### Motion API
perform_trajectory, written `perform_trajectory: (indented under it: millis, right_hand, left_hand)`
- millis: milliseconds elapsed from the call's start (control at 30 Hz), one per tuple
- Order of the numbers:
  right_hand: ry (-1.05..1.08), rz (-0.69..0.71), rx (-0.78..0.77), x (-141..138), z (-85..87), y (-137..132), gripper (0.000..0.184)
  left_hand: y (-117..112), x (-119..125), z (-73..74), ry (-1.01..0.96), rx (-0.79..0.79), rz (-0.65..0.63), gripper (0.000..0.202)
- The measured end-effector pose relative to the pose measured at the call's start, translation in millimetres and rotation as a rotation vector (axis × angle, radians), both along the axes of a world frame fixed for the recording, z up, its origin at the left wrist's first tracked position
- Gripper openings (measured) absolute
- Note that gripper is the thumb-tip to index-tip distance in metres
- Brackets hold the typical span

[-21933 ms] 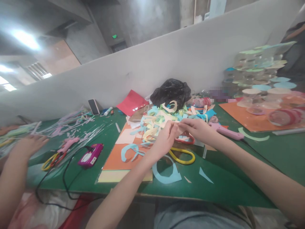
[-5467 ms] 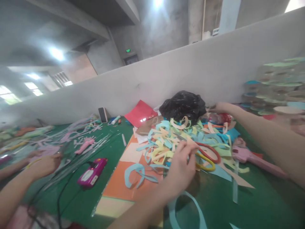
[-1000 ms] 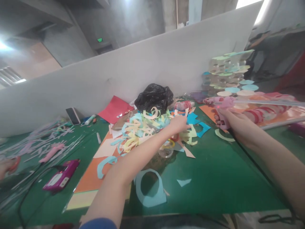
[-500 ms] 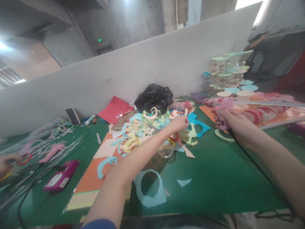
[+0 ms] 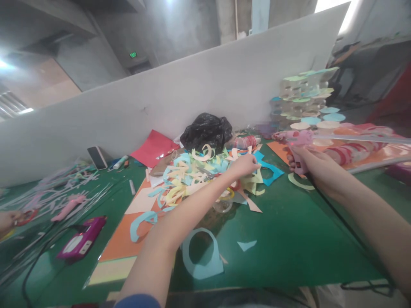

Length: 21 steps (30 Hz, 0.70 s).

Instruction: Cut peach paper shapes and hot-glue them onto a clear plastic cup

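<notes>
My right hand (image 5: 313,164) is wrapped round the handle of a pink hot glue gun (image 5: 297,137), held above the table with its nozzle toward the left. A long clear glue stick (image 5: 356,138) juts from its back, and a dark cord trails down along my forearm. My left hand (image 5: 244,164) is closed, fingers pinched, over the right side of a heap of cut paper scraps (image 5: 183,171). Whatever it may pinch is hidden. A bright blue paper offcut (image 5: 272,173) lies just right of it.
A black plastic bag (image 5: 206,131) sits behind the scraps. Stacked clear cups with paper discs (image 5: 305,92) stand at back right. At left are a purple power box (image 5: 82,239), another pink glue gun (image 5: 69,207), a phone (image 5: 97,157) and another person's hand (image 5: 8,220) with red-handled scissors.
My left hand has shifted slightly to the right above the scraps. The glue gun stays in my right hand. At left, the other person's hand and scissors have moved a little.
</notes>
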State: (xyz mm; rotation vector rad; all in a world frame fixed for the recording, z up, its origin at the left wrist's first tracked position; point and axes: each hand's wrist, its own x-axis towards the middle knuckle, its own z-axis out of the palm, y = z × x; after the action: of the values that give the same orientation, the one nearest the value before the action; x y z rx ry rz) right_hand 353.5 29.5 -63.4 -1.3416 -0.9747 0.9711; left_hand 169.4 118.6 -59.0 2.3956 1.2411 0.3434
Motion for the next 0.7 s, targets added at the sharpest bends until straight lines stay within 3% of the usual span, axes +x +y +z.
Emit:
perform_trajectory:
  millis: [167, 367, 700]
  right_hand:
    - [0.121, -0.024, 0.006, -2, 8.5, -4, 0.030]
    - [0.204, -0.087, 0.011, -12, 25.1, -13, 0.017]
    - [0.187, -0.051, 0.016, -9, 18.8, -10, 0.021]
  left_hand:
    - [14, -8, 17.0, -0.093, -0.012, 0.015, 0.025]
    - [33, -29, 51.4, -0.325, -0.023, 0.119, 0.017]
    - [57, -84, 107.9, -0.424, 0.155, 0.355, 0.017]
